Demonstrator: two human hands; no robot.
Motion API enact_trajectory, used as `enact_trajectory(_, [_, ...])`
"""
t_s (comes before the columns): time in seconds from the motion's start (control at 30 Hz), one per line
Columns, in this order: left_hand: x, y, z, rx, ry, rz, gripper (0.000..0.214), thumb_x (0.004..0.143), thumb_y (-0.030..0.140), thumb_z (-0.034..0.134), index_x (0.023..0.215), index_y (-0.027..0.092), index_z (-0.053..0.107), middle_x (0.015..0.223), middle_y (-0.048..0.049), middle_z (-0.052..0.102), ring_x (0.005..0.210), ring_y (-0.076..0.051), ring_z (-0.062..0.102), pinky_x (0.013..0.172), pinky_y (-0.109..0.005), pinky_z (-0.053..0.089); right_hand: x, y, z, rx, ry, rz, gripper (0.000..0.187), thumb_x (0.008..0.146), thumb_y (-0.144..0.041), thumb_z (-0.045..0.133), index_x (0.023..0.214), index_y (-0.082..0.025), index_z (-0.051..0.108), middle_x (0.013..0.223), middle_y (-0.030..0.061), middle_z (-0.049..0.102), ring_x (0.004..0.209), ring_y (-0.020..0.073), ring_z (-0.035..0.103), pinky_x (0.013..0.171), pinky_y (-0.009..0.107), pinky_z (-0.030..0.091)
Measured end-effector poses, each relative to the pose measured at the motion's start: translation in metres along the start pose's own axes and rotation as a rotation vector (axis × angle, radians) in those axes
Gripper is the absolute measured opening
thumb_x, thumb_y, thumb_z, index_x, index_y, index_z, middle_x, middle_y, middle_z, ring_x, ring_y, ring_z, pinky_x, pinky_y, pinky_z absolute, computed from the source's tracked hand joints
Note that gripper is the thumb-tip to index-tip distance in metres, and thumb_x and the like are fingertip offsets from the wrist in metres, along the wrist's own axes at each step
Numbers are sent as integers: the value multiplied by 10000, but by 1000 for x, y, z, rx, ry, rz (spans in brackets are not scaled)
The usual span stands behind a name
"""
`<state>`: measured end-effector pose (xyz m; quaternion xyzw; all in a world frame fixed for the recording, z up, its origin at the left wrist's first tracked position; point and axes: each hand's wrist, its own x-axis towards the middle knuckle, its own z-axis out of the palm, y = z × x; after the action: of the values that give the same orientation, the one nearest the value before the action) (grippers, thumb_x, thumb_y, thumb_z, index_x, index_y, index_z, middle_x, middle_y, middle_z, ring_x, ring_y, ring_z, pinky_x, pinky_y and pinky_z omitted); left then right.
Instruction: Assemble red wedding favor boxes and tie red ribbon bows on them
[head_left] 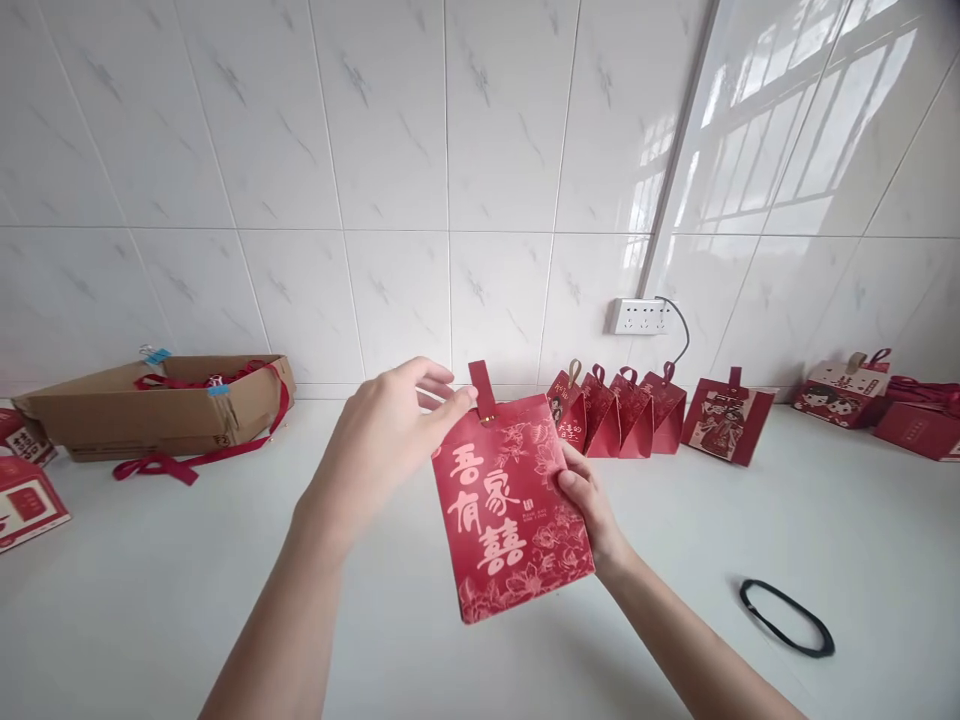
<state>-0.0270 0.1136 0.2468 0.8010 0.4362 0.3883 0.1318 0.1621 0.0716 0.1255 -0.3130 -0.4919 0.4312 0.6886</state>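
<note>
A red gift box [517, 510] with pink flower print and light Chinese characters is tilted in the air above the table. My right hand [589, 500] grips its right edge, thumb on the front and fingers hidden behind. A dark red ribbon loop [481, 392] stands up from a small gold eyelet at the box's top edge. Beside that loop is my left hand [397, 430], its thumb tip at the ribbon's left side. The left fingers are slightly bent and apart from the thumb; I cannot tell whether the thumb presses on the ribbon.
Several red gift boxes with loops [634, 415] stand along the wall, with a picture-fronted box [727, 420] beside them. More boxes sit far right and far left. A cardboard tray [142, 415] holds red ribbons. A black band [787, 620] lies at right, below a power strip [643, 316].
</note>
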Motion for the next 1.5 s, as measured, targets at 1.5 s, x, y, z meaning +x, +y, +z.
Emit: enact_trajectory(1.5, [-3,1,8,-59,-468,192,688,676,577,671,1303,378,469,1271,21,573,1091,-246,589,756,-277,513,-2,4,21,677,-82,319,367,946,-350,394,1161,-154,619,1183,79,655,1092,176,613,1001,329,476])
